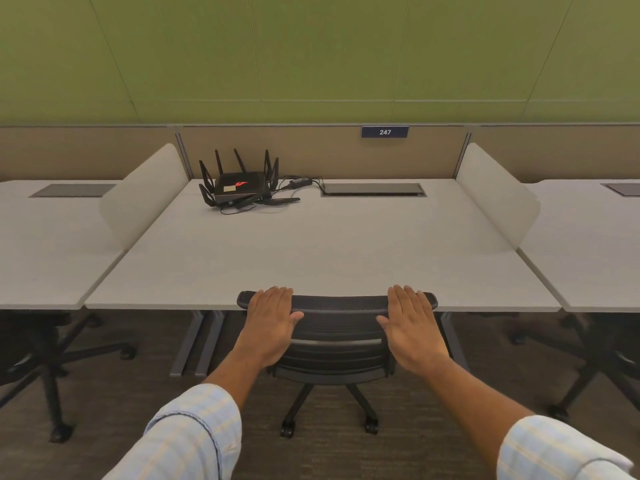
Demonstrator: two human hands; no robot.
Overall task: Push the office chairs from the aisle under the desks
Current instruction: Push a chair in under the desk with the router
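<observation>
While both palms press flat against the top of the backrest, pushing a black mesh office chair toward a grey tabletop. Left hand on the left end of the backrest's top rail, right hand on the right end; fingers of both hands stretched out straight and spread, resting on the mesh, not curled around it. Rolled-up pale checked sleeves at the bottom corners. Seat already hidden beneath the tabletop, backrest top level with the front edge and seemingly touching it or just beside it; two rear castors out on the dark carpet. A black router with upright antennas and its cables at the far left of the tabletop, near a closed cable hatch. Desk number plate reading 247 on the tan partition below a green wall. More chair bases under the neighbouring desks on either side.

Likely the closing stretch of this chair's push. Next: little more than a last nudge forward, then lifting the hands away and looking for another chair in the aisle.
</observation>
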